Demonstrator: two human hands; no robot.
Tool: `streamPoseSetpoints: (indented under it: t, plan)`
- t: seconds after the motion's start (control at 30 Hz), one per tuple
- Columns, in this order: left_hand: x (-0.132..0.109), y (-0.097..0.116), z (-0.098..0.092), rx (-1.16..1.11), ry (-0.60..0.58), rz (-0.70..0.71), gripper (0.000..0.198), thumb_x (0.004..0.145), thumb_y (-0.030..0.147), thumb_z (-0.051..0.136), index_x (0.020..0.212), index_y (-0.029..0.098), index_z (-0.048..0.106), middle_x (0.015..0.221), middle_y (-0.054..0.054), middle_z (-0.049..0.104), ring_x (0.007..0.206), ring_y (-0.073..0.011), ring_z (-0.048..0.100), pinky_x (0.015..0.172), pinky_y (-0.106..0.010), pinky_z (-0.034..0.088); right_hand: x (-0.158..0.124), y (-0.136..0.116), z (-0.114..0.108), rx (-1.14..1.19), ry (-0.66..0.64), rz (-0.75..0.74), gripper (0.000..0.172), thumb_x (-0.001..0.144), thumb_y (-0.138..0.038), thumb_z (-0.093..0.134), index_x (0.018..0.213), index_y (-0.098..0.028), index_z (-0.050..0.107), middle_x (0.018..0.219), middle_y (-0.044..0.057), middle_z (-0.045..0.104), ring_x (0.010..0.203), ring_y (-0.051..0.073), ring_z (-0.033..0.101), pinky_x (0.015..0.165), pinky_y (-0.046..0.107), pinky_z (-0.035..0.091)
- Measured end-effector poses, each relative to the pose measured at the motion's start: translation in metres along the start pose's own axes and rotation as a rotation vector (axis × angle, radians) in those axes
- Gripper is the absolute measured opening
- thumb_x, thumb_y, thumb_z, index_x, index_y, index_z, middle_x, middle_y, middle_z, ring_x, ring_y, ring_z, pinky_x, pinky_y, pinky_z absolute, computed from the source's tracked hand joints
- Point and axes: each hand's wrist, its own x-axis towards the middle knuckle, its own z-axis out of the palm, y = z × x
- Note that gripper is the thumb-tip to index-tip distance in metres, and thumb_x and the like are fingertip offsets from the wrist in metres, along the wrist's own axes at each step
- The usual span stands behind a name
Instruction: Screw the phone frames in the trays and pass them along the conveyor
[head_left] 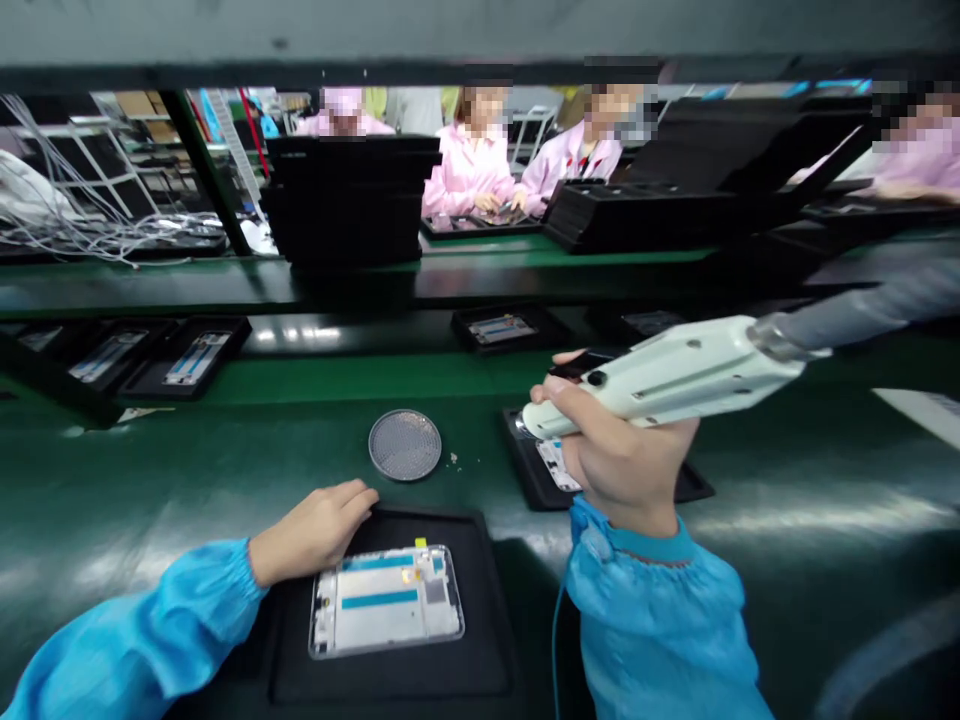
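In front of me a black tray (pixel 390 685) carries a phone frame (pixel 379 622), silvery white with blue strips and a small yellow tab. My left hand (pixel 321 528) rests on the tray's upper left corner, by the phone frame's edge, its fingers extended and its thumb hidden. My right hand (pixel 626 455) is wrapped around a pale green power screwdriver (pixel 690 372) with a black lever. Its metal tip points left, above a second black tray (pixel 529 478) holding another phone frame (pixel 556 465), partly covered by the hand.
A round ridged dish (pixel 405 445) of tiny parts lies between my hands, with loose bits (pixel 454 460) beside it. More trays with phone frames (pixel 196 358) line the strip behind. Tall black tray stacks (pixel 352 200) stand farther back. Several people in pink (pixel 469 170) sit opposite.
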Motion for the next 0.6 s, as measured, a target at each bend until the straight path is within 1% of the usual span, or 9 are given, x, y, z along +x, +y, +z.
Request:
streamPoseSetpoints:
  t: [0.1,0.17,0.2,0.27,0.33,0.4,0.47,0.53,0.6]
  plan:
    - [-0.017,-0.002,-0.018,-0.036,0.028,-0.064,0.027,0.102,0.019,0.030,0.119,0.015,0.050,0.098,-0.009,0.062,0.078,-0.0155,0.061,0.069,-0.027,0.053,0.016,-0.007,-0.007,0.086,0.151,0.000,0.021,0.060,-0.016,0.081,0.072,-0.024,0.066,0.074,-0.003,0.067,0.065,0.018,0.065,0.066,0.039,0.061]
    - [-0.023,-0.005,-0.023,-0.057,0.016,-0.096,0.024,0.102,0.020,0.032,0.117,0.017,0.051,0.101,-0.008,0.062,0.082,-0.0163,0.062,0.073,-0.028,0.053,0.024,-0.010,-0.011,0.106,0.229,-0.002,0.023,0.056,-0.016,0.082,0.069,-0.024,0.064,0.067,-0.003,0.064,0.061,0.018,0.063,0.064,0.040,0.060]
    - [-0.025,-0.007,-0.022,-0.067,0.001,-0.107,0.023,0.101,0.021,0.036,0.116,0.018,0.053,0.102,-0.008,0.062,0.084,-0.0171,0.062,0.074,-0.028,0.054,0.026,-0.010,-0.013,0.101,0.255,-0.001,0.024,0.055,-0.017,0.083,0.069,-0.023,0.064,0.066,-0.003,0.064,0.060,0.019,0.063,0.063,0.041,0.060]
    - [-0.024,-0.009,-0.015,-0.089,-0.030,-0.125,0.021,0.098,0.022,0.043,0.116,0.019,0.054,0.103,-0.009,0.062,0.088,-0.0192,0.062,0.076,-0.030,0.054,0.029,-0.008,-0.017,0.071,0.286,0.000,0.026,0.053,-0.019,0.084,0.068,-0.021,0.063,0.067,-0.002,0.064,0.060,0.019,0.063,0.063,0.040,0.059]
    - [-0.023,-0.006,-0.003,-0.112,-0.048,-0.143,0.022,0.096,0.022,0.045,0.115,0.019,0.055,0.103,-0.010,0.062,0.090,-0.0214,0.062,0.078,-0.033,0.054,0.029,-0.003,-0.020,0.042,0.280,0.009,0.026,0.054,-0.021,0.085,0.069,-0.020,0.064,0.074,0.000,0.067,0.063,0.019,0.064,0.064,0.040,0.059]
    - [-0.024,0.001,0.011,-0.138,-0.058,-0.149,0.020,0.097,0.020,0.042,0.110,0.019,0.057,0.099,-0.010,0.062,0.090,-0.0222,0.060,0.080,-0.036,0.053,0.030,0.001,-0.024,0.007,0.257,0.029,0.026,0.056,-0.023,0.085,0.073,-0.021,0.065,0.079,0.001,0.069,0.068,0.020,0.066,0.068,0.041,0.060]
    - [-0.029,0.011,0.026,-0.170,-0.069,-0.124,0.016,0.097,0.022,0.043,0.101,0.020,0.058,0.093,-0.009,0.063,0.087,-0.0222,0.060,0.080,-0.036,0.052,0.031,0.003,-0.026,-0.056,0.245,0.060,0.027,0.056,-0.025,0.085,0.077,-0.021,0.067,0.083,0.002,0.070,0.075,0.023,0.067,0.074,0.043,0.059]
    - [-0.037,0.019,0.039,-0.209,-0.085,-0.084,0.015,0.097,0.029,0.047,0.091,0.021,0.058,0.085,-0.006,0.063,0.080,-0.0202,0.061,0.074,-0.031,0.052,0.033,0.000,-0.027,-0.142,0.275,0.101,0.028,0.053,-0.027,0.086,0.074,-0.022,0.067,0.084,0.004,0.070,0.078,0.027,0.068,0.077,0.046,0.058]
    - [-0.045,0.022,0.046,-0.253,-0.093,-0.077,0.019,0.097,0.035,0.049,0.087,0.022,0.058,0.080,-0.004,0.061,0.066,-0.0150,0.058,0.061,-0.024,0.049,0.035,-0.006,-0.027,-0.214,0.339,0.141,0.027,0.049,-0.027,0.087,0.065,-0.024,0.065,0.079,0.004,0.067,0.075,0.029,0.066,0.076,0.047,0.057]
